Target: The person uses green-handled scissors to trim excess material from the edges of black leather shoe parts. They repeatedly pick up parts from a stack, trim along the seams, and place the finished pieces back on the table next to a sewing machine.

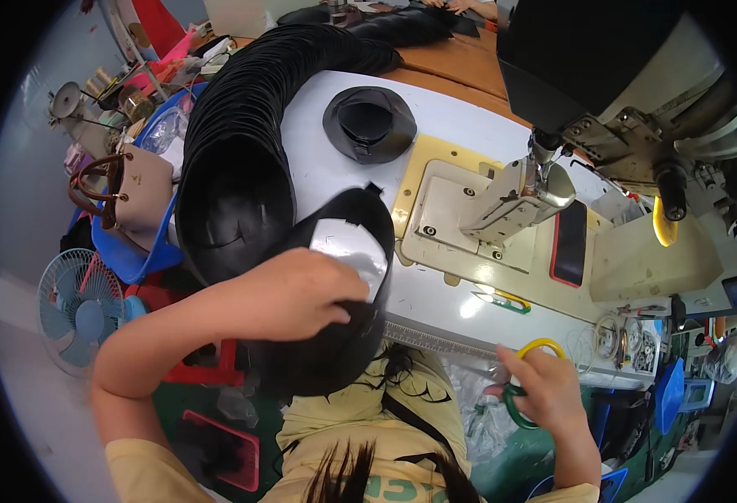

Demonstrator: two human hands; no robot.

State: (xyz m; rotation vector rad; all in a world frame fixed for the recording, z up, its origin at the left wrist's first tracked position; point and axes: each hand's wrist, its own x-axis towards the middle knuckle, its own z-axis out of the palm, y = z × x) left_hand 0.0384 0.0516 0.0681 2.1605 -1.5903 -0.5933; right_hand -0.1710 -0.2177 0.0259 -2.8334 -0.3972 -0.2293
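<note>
My left hand (314,293) reaches across a curved, glossy black piece (322,360) at the table's near edge; its fingers are curled closed on it, partly hidden. A shiny white patch (350,247) shows inside that piece. Just beyond the hand, a long stack of nested black pieces (238,109) runs back across the table, its open end toward me. My right hand (548,390) is closed around a pair of scissors (544,344) with yellow and green loop handles, held off the table's front edge; the blades cannot be made out.
A sewing machine (519,201) stands at the right, with a red-edged phone (568,243) beside it. Yellow-green snips (506,299) and a ruler (439,339) lie near the front edge. Another black piece (368,126) sits further back. Left are a handbag (146,189) and a fan (87,314).
</note>
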